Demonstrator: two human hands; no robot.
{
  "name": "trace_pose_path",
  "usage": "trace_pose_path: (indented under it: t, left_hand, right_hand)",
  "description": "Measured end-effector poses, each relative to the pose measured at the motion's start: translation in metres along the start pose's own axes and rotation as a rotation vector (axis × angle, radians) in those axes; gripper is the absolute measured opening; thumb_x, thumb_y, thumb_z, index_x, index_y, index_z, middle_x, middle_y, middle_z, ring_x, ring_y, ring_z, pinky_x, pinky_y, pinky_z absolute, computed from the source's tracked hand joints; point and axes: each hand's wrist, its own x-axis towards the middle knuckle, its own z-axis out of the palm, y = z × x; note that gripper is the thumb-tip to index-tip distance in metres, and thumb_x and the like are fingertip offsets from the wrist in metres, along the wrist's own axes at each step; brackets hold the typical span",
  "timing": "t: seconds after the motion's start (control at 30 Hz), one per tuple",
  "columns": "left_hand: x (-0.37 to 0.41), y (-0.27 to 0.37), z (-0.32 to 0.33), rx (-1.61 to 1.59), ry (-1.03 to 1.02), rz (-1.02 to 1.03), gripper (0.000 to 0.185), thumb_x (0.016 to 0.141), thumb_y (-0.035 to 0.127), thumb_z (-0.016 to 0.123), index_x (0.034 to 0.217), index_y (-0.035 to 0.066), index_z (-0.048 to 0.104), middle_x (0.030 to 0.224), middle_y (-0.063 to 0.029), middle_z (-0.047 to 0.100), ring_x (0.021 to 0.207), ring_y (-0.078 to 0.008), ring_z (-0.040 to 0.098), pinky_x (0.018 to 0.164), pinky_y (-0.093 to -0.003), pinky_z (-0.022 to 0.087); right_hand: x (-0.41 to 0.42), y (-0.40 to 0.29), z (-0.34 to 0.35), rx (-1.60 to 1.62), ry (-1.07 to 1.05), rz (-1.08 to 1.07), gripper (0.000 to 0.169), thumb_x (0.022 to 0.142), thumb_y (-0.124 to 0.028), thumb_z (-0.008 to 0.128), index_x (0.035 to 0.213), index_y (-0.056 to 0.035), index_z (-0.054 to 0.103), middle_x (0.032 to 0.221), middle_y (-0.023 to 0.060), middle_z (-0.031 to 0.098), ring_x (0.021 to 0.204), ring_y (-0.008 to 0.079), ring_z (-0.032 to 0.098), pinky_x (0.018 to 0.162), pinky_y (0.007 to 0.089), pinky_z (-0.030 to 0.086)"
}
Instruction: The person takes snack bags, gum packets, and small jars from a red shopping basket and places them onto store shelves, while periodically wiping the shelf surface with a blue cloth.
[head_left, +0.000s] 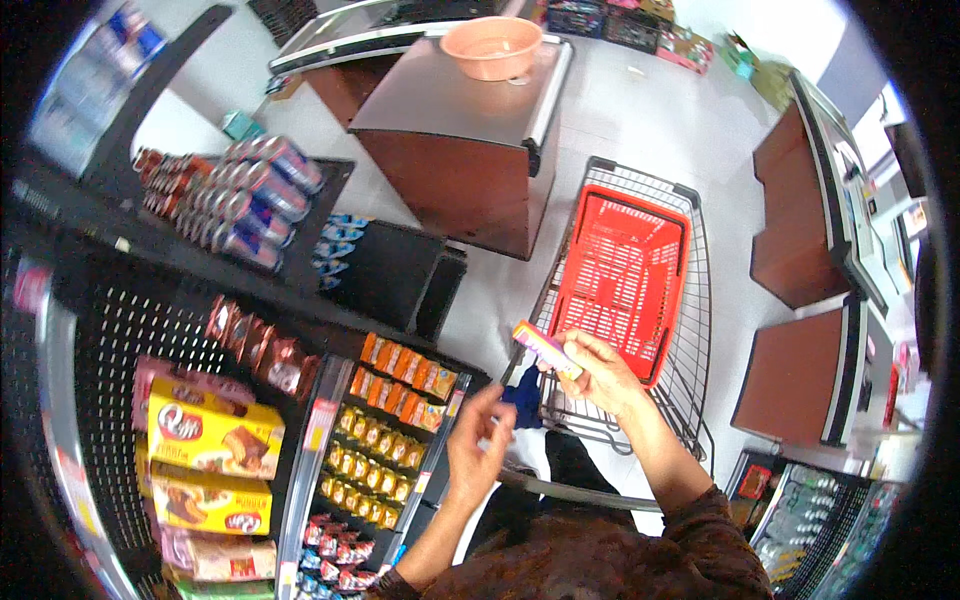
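Between the thumb and fingers of my right hand (600, 371) is a small orange, purple and white packet (544, 349), held tilted over the near end of a wire shopping cart (701, 300). My left hand (480, 442) is raised beside the snack shelf, slightly blurred, its fingers loosely curled and apart with nothing visible in them. A red plastic shopping basket (622, 281) with a perforated bottom sits inside the cart. Left of my left hand, the shelf carries orange packets (405, 367) and rows of gold-wrapped items (371, 469).
Yellow snack boxes (214, 431) stand on the perforated black shelving at left. Drink cans (259, 191) are stacked farther back. A brown counter (465, 180) holds a peach-coloured plastic basin (491, 49). More brown counters (795, 217) and shelved bottles (799, 502) line the right side.
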Motion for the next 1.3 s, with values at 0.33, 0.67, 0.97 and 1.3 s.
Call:
trace_pose_path:
  t: [0.33, 0.67, 0.97, 1.3]
  left_hand:
    - [-0.037, 0.107, -0.081, -0.259, 0.143, 0.085, 0.033, 0.100, 0.011, 0.068, 0.131, 0.002, 0.066, 0.111, -0.0060, 0.069, 0.096, -0.0128, 0.067, 0.081, -0.0285, 0.059]
    - [-0.131, 0.180, -0.137, -0.245, 0.423, 0.502, 0.033, 0.096, -0.003, 0.068, 0.129, 0.000, 0.064, 0.125, -0.0112, 0.063, 0.106, -0.0161, 0.068, 0.092, -0.0292, 0.059]
    - [-0.203, 0.315, -0.221, 0.566, 0.773, 0.968, 0.037, 0.083, -0.005, 0.079, 0.118, 0.001, 0.072, 0.109, -0.0086, 0.070, 0.093, -0.0133, 0.071, 0.079, -0.0246, 0.060]
    - [-0.208, 0.410, -0.341, 0.830, 0.795, 0.526, 0.017, 0.093, 0.010, 0.074, 0.104, -0.003, 0.073, 0.091, -0.0071, 0.075, 0.086, -0.0079, 0.067, 0.075, -0.0252, 0.053]
  right_hand:
    - [-0.018, -0.004, 0.132, -0.405, -0.228, 0.045, 0.023, 0.105, -0.015, 0.060, 0.120, 0.0020, 0.062, 0.097, 0.0098, 0.067, 0.075, 0.0143, 0.065, 0.063, 0.0280, 0.055]
    - [-0.037, -0.020, 0.262, -0.572, -0.495, -0.398, 0.026, 0.092, 0.001, 0.074, 0.117, 0.0029, 0.069, 0.110, 0.0074, 0.070, 0.100, 0.0129, 0.065, 0.086, 0.0255, 0.053]
    - [-0.057, -0.083, 0.442, -0.921, -0.818, -1.066, 0.034, 0.088, -0.001, 0.075, 0.122, -0.0050, 0.072, 0.114, 0.0070, 0.062, 0.097, 0.0119, 0.063, 0.082, 0.0259, 0.054]
    - [0.024, -0.080, 0.592, -1.128, -0.979, -1.042, 0.021, 0.095, -0.013, 0.070, 0.113, -0.0018, 0.074, 0.102, 0.0047, 0.066, 0.084, 0.0105, 0.062, 0.070, 0.0262, 0.051]
